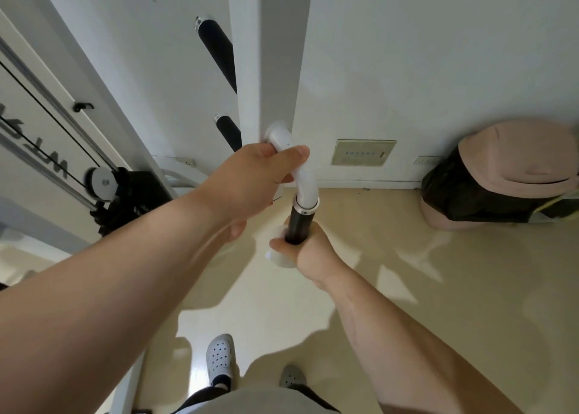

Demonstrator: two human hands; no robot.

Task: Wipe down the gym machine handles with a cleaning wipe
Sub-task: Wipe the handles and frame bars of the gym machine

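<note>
A white curved bar (305, 181) juts from the machine's white upright post (272, 68) and ends in a black handle grip (299, 222). My left hand (257, 181) is wrapped around the white bend of the bar, above the grip. My right hand (308, 252) is closed around the lower end of the black grip with a white cleaning wipe (280, 258) bunched between palm and grip; the wipe sticks out at the left of the fist. Two more black handles, an upper handle (219, 53) and a lower handle (230, 133), stick out on the post's left side.
A cable pulley (101, 183) and weight-stack frame stand at the left. A pink-lidded bin with a black liner (501, 184) sits against the wall at the right. My feet in perforated clogs (221, 358) stand on the beige floor below.
</note>
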